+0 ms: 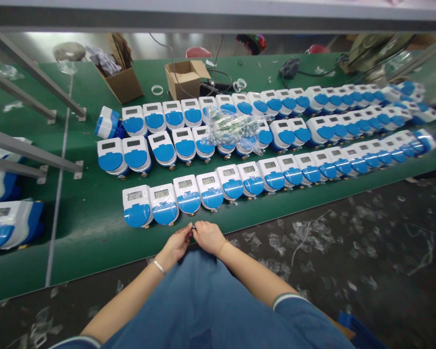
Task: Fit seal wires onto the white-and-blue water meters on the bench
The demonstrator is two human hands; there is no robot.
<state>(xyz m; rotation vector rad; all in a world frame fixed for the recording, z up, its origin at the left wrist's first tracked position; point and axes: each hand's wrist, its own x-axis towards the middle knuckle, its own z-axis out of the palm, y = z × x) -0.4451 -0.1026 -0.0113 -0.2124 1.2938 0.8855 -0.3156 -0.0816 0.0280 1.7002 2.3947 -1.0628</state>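
Observation:
My left hand (177,244) and my right hand (208,236) meet at the near edge of the green table (90,218), fingertips pinched together on a tiny dark part (193,226) that is too small to name. Just beyond them lies a front row of white meters with blue covers (189,195), several side by side. Two more rows of the same meters (276,133) run behind it to the right. A clear plastic bag of small parts (236,128) lies on top of the middle row.
Two open cardboard boxes (185,77) (121,82) stand at the back of the table, with cables and a roll of tape near them. Metal frame bars (32,152) cross the left side, with more meters (7,225) beneath. Plastic scraps litter the dark floor (366,252).

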